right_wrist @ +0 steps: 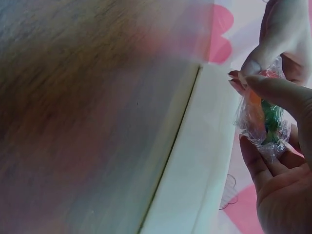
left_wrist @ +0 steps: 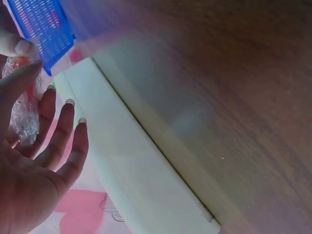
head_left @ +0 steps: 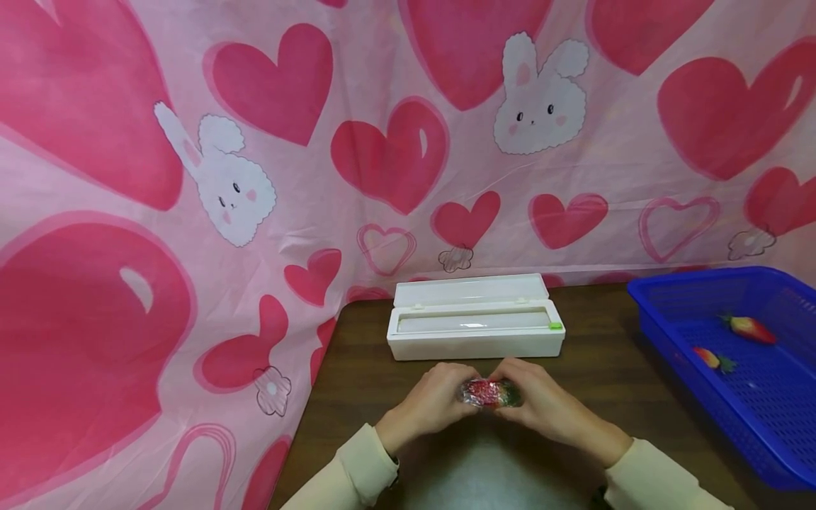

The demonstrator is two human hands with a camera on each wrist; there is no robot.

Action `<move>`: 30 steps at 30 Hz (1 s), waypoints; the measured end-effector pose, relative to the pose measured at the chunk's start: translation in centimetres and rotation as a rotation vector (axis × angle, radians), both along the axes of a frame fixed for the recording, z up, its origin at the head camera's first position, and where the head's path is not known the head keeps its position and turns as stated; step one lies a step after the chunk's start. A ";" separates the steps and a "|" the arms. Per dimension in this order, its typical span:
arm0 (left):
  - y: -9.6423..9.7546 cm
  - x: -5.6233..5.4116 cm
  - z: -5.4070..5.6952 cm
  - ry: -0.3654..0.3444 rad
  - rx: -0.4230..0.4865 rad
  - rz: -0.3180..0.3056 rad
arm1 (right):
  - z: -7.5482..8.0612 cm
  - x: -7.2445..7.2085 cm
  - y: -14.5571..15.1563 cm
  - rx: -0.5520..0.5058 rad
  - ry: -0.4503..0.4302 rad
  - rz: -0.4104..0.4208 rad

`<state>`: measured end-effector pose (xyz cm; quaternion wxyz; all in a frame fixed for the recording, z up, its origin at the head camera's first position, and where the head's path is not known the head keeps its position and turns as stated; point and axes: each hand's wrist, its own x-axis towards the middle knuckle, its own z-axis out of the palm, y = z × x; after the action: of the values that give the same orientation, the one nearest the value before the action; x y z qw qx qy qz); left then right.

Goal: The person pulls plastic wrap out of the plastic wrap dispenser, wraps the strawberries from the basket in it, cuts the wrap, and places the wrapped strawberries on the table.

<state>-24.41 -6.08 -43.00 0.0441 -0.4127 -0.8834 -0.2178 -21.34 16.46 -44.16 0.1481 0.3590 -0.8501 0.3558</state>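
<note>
Between both hands, above the table, is a strawberry [head_left: 487,392] wrapped in clear plastic film. My left hand [head_left: 435,398] pinches its left end, where crumpled film [left_wrist: 25,119] bunches in the left wrist view. On the other side my right hand [head_left: 547,405] grips the end with the green leaves [right_wrist: 270,119], thumb on top and fingers below. Loose film sticks out around the leaves in the right wrist view. Just beyond the hands stands a white film dispenser box [head_left: 474,345], its lid [head_left: 472,289] raised, with a roll of film [head_left: 474,323] inside.
A blue plastic basket [head_left: 688,397] stands on the right of the brown wooden table [head_left: 612,354]. Two strawberries lie in it, one farther back [head_left: 752,329] and one nearer [head_left: 706,356]. A pink cloth [head_left: 306,184] with hearts and rabbits hangs behind and to the left.
</note>
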 end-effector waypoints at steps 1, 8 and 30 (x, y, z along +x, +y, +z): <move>0.0 0.0 0.0 -0.005 0.005 0.000 | 0.0 0.1 0.0 0.026 -0.003 -0.010; 0.1 0.1 -0.4 -0.009 -0.010 0.000 | -0.1 0.6 -0.4 0.259 0.023 -0.125; 0.1 0.1 -0.8 -0.051 -0.053 0.004 | -0.1 0.4 -0.1 0.260 -0.008 -0.056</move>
<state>-24.28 -5.95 -43.85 0.0111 -0.4061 -0.8905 -0.2047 -20.92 16.39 -44.29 0.1066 0.3500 -0.8992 0.2399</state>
